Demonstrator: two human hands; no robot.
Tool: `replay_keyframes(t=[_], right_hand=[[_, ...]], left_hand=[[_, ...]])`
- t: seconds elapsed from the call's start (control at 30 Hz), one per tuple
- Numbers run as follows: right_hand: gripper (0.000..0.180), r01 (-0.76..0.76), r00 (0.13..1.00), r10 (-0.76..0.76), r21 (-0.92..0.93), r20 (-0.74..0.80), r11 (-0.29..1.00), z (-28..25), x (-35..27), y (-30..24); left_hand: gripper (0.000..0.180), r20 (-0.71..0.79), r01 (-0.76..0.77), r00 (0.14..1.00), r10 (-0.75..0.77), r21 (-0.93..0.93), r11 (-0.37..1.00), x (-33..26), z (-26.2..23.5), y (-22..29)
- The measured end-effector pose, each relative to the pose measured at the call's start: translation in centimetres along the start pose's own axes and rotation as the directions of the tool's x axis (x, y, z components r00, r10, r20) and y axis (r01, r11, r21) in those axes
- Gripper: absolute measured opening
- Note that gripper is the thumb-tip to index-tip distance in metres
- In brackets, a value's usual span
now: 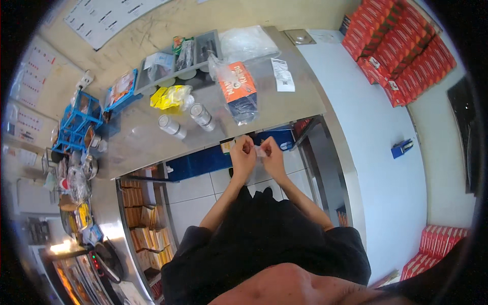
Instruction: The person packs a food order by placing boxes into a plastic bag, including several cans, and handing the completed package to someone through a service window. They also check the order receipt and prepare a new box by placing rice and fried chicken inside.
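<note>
In front of my body, just off the near edge of the steel counter (284,109), my left hand (243,155) and my right hand (273,156) are close together. The fingers of both are pinched on a thin, clear plastic bag (259,151), stretched between them. Its lower part is hard to make out against the floor tiles. Beyond my hands lies an orange and dark blue package (239,84) wrapped in clear plastic. To its left stand two silver cans (202,117), and a printed paper slip (283,75) lies to its right.
Behind the cans are a crumpled yellow bag (170,98) and a grey divided tray (168,66). Blue baskets (81,119) fill the left corner. At right, red boxes (396,51) are stacked on a white counter (376,168), with a blue stapler-like object (402,148). Shelves (134,213) stand below left.
</note>
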State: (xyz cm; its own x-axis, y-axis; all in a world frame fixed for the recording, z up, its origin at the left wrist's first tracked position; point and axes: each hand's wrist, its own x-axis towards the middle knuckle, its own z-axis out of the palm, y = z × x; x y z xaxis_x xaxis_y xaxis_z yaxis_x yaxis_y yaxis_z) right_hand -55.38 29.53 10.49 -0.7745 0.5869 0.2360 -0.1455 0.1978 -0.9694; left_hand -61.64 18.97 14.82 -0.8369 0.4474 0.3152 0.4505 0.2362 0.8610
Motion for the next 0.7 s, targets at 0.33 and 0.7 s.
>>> replay_keyframes(t=[0.33, 0.7], right_hand=[[0.011, -0.32, 0.888, 0.226, 0.185, 0.401, 0.929, 5.1, -0.6, 0.8], [0.009, -0.53, 0.717, 0.249, 0.277, 0.651, 0.802, 13.8, 0.5, 0.6]], left_hand=[[0.014, -0.157, 0.066, 0.986, -0.059, 0.039, 0.997, 0.5, -4.4, -0.7], [0.015, -0.364, 0.169, 0.926, -0.097, 0.171, 0.971, 0.5, -13.5, -5.1]])
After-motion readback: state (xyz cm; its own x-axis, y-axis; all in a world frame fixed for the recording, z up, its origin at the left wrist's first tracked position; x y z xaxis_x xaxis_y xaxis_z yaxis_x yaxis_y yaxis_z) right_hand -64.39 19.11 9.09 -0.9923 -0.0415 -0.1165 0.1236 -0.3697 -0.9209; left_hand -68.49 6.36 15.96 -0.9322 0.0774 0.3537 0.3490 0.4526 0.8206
